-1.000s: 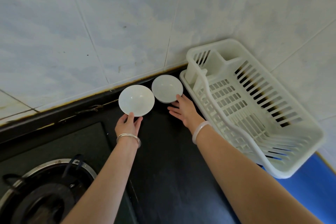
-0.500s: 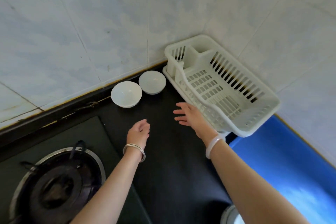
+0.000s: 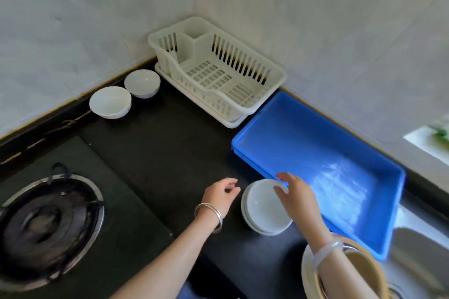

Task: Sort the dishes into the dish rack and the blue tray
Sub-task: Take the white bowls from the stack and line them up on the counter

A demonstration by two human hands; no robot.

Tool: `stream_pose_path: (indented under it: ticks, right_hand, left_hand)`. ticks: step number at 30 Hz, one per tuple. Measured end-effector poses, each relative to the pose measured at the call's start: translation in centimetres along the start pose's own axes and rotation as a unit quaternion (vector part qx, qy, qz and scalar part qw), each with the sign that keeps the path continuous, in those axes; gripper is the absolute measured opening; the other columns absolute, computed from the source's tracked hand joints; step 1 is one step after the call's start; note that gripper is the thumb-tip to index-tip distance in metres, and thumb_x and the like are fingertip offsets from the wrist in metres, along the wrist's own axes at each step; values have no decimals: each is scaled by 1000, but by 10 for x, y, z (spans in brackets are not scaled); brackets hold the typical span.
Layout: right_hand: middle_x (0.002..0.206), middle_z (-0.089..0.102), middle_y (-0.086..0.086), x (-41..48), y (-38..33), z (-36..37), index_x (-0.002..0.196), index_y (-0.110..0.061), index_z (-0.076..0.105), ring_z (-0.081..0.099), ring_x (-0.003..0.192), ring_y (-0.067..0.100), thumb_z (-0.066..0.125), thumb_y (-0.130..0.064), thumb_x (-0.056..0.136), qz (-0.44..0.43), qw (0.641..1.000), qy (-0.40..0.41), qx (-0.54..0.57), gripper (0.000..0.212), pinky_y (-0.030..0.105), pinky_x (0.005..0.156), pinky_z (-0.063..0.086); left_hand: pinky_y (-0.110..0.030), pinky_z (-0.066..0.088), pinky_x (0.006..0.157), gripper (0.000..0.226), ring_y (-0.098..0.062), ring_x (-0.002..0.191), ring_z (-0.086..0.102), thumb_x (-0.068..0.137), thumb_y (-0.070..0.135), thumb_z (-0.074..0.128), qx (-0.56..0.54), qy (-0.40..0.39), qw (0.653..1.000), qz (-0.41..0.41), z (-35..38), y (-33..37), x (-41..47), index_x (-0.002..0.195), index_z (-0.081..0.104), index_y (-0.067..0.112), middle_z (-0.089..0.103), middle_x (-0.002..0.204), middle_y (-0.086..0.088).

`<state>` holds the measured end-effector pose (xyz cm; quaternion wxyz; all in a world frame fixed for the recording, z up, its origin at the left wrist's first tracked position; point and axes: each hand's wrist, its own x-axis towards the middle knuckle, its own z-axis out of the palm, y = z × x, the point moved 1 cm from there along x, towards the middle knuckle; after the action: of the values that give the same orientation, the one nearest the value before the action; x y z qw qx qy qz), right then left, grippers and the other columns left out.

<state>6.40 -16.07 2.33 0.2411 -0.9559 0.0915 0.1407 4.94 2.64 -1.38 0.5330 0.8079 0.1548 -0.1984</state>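
Looking down through the head camera, I see my right hand [image 3: 295, 198] spread with fingers apart over a stack of shallow white plates [image 3: 263, 211] on the black counter [image 3: 170, 153], just beside the near rim of the empty blue plastic tray [image 3: 323, 160]; its grip holds nothing yet. My left hand [image 3: 218, 198] hovers loosely curled beside the stack, also empty. I judge the risk is lifting several plates at once: glossy and smooth, they could slip apart or knock the tray's rim. Two white round bowls [image 3: 110, 102] sit upright near the wall, well apart from my hands, next to the empty white slotted plastic dish rack [image 3: 218, 73] in the corner. The plates look clean, thin-edged and neatly nested.
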Motion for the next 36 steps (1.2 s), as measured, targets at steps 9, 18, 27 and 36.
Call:
stream_pose_path:
  ticks: [9, 18, 27, 36]
  right_hand:
    - [98, 65, 8, -26, 31, 5, 97, -10, 59, 51, 81, 23, 60, -15, 85, 62, 997, 44, 3, 13, 27, 65, 29]
    - [96, 63, 18, -31, 22, 0, 106, -7, 49, 48, 77, 31, 41, -11, 94, 81, 995, 60, -14, 15, 30, 64, 34]
    - [98, 64, 9, -39, 40, -21, 97, -15, 52, 51, 81, 26, 50, -16, 91, 100, 984, 112, 98, 7, 30, 70, 39]
    - [95, 60, 3, -45, 40, -35, 98, -20, 55, 63, 86, 29, 53, -15, 90, 119, 974, 115, 154, 9, 49, 78, 56]
  left_hand:
    - [-38, 50, 96, 36, -17, 107, 59, 89, 23, 54, 29, 1, 1000, 0, 30, 2, -20, 125, 56, 20, 62, 122, 1]
    - [-40, 49, 97, 35, -19, 108, 60, 90, 23, 54, 19, 24, 999, -10, 35, -2, -25, 124, 57, 19, 61, 123, -2]
    - [-25, 41, 79, 27, -19, 104, 58, 85, 27, 60, 93, 69, 993, -15, 43, 3, -19, 111, 63, 19, 61, 115, -1]
    - [-28, 48, 68, 17, -19, 89, 62, 84, 17, 59, 138, 114, 984, -23, 47, 19, -19, 101, 63, 18, 65, 103, -2]
